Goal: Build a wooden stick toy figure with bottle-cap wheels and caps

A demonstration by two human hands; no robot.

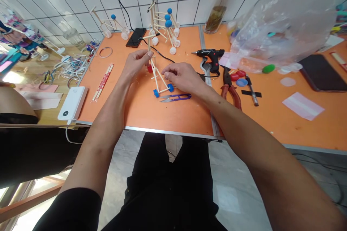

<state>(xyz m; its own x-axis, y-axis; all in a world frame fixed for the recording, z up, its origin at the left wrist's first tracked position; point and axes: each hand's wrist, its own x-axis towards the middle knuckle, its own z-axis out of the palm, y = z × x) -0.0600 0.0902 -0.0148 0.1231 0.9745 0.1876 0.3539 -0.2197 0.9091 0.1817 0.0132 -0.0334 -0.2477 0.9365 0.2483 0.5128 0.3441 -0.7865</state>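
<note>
Stick frame (pixel 154 70): tilted upright on the orange table (pixel 187 119), blue wheels (pixel 170 87) down, toward the front edge.
Left hand (pixel 135 65): fingers pinched narrow around the frame's upper stick.
Right hand (pixel 181 76): fingertips (pixel 166 75) gathered narrowly against the frame.
Nearby: thread snips (pixel 175 97) just in front; hot glue gun (pixel 208 57) to the right.

Orange tabletop (pixel 141 112) below the left hand (pixel 135 65) gives passage at 6 o'clock, while a stick frame (pixel 152 75) blocks the gap to the right hand (pixel 182 76). That hand has thread snips (pixel 175 97) at 6 o'clock, a glue gun (pixel 210 57) at 2 o'clock and pliers (pixel 230 88) at 4 o'clock.
</note>
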